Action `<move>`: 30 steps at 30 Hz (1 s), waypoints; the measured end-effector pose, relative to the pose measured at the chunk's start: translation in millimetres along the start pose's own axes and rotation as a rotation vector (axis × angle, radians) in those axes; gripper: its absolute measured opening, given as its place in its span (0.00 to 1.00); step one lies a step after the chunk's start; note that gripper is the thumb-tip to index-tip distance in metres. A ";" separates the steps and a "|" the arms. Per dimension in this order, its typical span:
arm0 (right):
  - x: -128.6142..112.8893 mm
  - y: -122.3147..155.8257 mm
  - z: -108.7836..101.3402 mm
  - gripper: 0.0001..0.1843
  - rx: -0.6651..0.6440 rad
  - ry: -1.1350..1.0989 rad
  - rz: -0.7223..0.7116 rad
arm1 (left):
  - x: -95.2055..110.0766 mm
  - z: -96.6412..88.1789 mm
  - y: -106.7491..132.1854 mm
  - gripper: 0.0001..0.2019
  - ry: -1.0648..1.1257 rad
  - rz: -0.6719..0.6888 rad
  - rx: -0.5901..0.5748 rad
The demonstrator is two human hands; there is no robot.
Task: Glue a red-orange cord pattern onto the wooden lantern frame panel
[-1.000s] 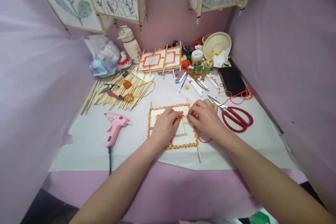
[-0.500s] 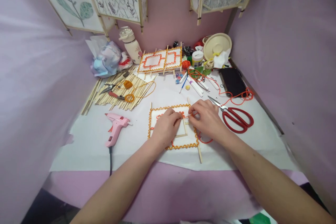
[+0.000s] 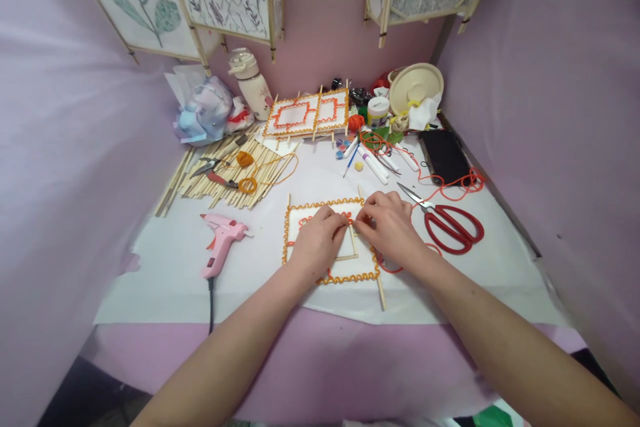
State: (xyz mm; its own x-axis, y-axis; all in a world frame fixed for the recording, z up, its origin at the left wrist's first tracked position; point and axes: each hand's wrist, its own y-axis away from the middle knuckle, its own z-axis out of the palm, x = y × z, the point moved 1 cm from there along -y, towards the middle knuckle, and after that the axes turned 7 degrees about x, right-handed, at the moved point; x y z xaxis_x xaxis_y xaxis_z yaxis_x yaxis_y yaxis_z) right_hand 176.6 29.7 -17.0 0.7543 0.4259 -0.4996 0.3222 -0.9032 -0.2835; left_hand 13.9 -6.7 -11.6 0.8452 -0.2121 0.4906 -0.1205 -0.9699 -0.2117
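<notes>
- On the white table cover (image 3: 165,260), near its front edge, under left hand (image 3: 320,237) and right hand (image 3: 390,223): white panel (image 3: 359,267) edged with wavy yellow cord (image 3: 350,277), with a smaller inner frame (image 3: 355,245) of thin sticks.
- Compared with a second ago: right hand brought inward, fingertips now almost against those of the left. Nearly closed up, by the same shift: the short straight stretch of orange-red cord (image 3: 473,181) between them.
- At the left hand: hardly any change. Narrow between thumb and fingertips, set at the inner frame's top right corner; impossible to tell whether gripping the cord or merely pressing it down.
- At the right hand: narrow too, apparently pinching orange-red cord, with the exact contact hidden by the fingers.
- Near the right wrist: a loop of slack, newly in sight, just short of the red-handled scissors (image 3: 453,225). Probably drawn along with the hand.
- Along the inner frame's top: orange-red curls already in place. Down its right side and along the visible bottom: bare wood.
- By judgement: close placing of cord at the corner now, rather than stretching; inner frame only partly dressed.
- Well apart, to the left: pink glue gun (image 3: 223,232), untouched.
</notes>
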 end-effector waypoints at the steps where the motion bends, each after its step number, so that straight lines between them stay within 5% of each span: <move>1: 0.1 -0.4 0.9 0.10 0.004 -0.005 0.014 | -0.2 0.3 0.1 0.09 -0.002 -0.002 0.001; 13: 1.2 -2.8 8.2 0.09 0.021 -0.006 0.067 | -0.6 0.7 0.6 0.09 -0.008 0.003 -0.002; 22: 20.8 -5.4 -28.5 0.07 0.095 -0.076 0.129 | 0.9 -2.0 -1.0 0.07 0.019 -0.012 0.024; 30: 39.2 -1.5 -25.7 0.09 -0.048 0.141 0.070 | -1.9 -0.6 0.1 0.05 0.051 -0.079 0.074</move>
State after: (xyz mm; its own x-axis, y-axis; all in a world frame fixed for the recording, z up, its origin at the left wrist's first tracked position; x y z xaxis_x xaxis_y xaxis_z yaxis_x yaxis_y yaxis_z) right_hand 220.5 46.4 -15.1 0.8474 0.3532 -0.3964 0.2904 -0.9334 -0.2107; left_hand 12.0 -6.5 -12.1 0.8227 -0.1431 0.5502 -0.0145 -0.9727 -0.2314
